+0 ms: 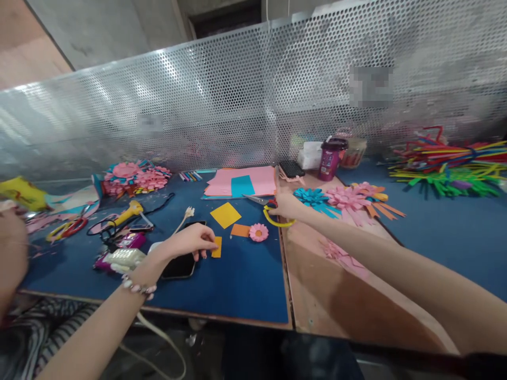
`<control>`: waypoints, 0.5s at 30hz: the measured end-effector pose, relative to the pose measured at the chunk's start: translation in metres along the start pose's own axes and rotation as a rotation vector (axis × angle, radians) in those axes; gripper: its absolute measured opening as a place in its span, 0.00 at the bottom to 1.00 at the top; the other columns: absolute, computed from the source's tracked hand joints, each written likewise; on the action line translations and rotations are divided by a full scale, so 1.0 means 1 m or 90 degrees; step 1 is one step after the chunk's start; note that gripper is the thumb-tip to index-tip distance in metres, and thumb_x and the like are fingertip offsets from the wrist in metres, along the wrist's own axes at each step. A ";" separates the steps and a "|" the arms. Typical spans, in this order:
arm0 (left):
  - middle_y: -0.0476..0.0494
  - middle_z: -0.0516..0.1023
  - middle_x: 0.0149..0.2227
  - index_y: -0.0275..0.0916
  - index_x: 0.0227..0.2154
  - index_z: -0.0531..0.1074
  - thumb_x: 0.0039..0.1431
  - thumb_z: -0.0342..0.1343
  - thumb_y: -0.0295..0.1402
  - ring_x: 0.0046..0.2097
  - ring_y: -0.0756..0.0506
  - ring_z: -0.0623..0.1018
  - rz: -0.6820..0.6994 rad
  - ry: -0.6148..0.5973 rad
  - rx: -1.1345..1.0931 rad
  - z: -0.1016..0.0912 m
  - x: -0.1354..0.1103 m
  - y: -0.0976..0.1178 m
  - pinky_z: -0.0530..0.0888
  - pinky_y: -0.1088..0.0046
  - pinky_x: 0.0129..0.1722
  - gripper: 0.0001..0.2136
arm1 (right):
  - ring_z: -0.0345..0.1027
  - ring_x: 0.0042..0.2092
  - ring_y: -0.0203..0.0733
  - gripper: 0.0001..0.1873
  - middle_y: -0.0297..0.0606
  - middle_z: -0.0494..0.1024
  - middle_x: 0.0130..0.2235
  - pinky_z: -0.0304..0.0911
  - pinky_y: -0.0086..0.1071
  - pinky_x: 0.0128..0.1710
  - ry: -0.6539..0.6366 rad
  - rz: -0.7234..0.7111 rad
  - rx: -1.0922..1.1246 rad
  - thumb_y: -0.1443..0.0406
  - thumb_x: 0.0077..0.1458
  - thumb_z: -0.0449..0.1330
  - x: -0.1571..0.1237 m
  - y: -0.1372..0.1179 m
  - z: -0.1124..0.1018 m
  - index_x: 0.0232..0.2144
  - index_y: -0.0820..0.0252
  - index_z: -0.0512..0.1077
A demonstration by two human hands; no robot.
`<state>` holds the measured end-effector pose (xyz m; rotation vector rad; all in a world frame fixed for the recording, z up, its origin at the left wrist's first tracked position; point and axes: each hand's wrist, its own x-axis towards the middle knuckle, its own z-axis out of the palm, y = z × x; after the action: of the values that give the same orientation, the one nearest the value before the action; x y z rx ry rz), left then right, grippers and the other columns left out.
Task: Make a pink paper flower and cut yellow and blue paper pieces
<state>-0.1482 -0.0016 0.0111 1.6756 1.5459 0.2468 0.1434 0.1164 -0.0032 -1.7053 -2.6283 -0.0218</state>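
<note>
My left hand [192, 241], with a beaded bracelet at the wrist, pinches the edge of a small yellow-orange paper piece [217, 248] low over the blue tabletop. Beneath that hand a dark phone [180, 267] is partly covered. My right hand [285, 206] grips scissors [277, 220] by the yellow handle, their blades pointing left toward the stacked paper. Between the hands lie a yellow paper square [225, 215], an orange paper rectangle [240, 230] and a pink paper flower [259, 232]. A blue paper piece [242, 186] rests on a pink paper stack [261, 178].
Paper flowers [348, 196] lie right of my right hand. A purple cup [331, 161] stands behind, near pipe cleaners [455, 169]. To the left are a yellow glue gun [129, 211], red-and-yellow scissors [69, 228] and another person's arm [11, 253]. A perforated metal panel [222, 100] borders the back.
</note>
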 end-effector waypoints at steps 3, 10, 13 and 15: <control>0.42 0.78 0.28 0.35 0.29 0.69 0.42 0.61 0.46 0.26 0.45 0.78 0.005 0.001 0.015 -0.001 0.006 0.000 0.69 0.77 0.17 0.19 | 0.70 0.37 0.41 0.24 0.42 0.75 0.33 0.63 0.37 0.40 0.005 -0.010 -0.017 0.50 0.57 0.54 0.000 -0.001 -0.002 0.33 0.68 0.72; 0.44 0.78 0.26 0.36 0.31 0.70 0.46 0.59 0.44 0.21 0.47 0.76 0.010 0.038 0.099 -0.001 0.003 0.002 0.62 0.78 0.15 0.16 | 0.62 0.51 0.58 0.23 0.63 0.72 0.43 0.57 0.41 0.47 0.074 -0.021 -0.007 0.57 0.60 0.51 -0.017 -0.016 -0.007 0.37 0.76 0.73; 0.44 0.78 0.24 0.37 0.26 0.73 0.51 0.55 0.46 0.22 0.46 0.76 0.021 0.106 0.218 -0.005 0.007 0.006 0.65 0.76 0.21 0.15 | 0.62 0.51 0.56 0.20 0.61 0.71 0.44 0.58 0.41 0.47 0.080 -0.028 0.039 0.61 0.61 0.50 -0.023 -0.027 -0.008 0.38 0.74 0.72; 0.40 0.79 0.27 0.38 0.26 0.74 0.53 0.53 0.46 0.30 0.42 0.79 0.045 0.172 0.317 -0.010 0.018 0.010 0.68 0.72 0.30 0.15 | 0.63 0.51 0.53 0.17 0.56 0.71 0.44 0.58 0.42 0.48 0.079 -0.037 0.080 0.62 0.61 0.50 -0.022 -0.037 -0.010 0.39 0.72 0.72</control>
<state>-0.1429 0.0198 0.0179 2.1552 1.8587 0.1327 0.1190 0.0810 0.0066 -1.5368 -2.5312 0.0348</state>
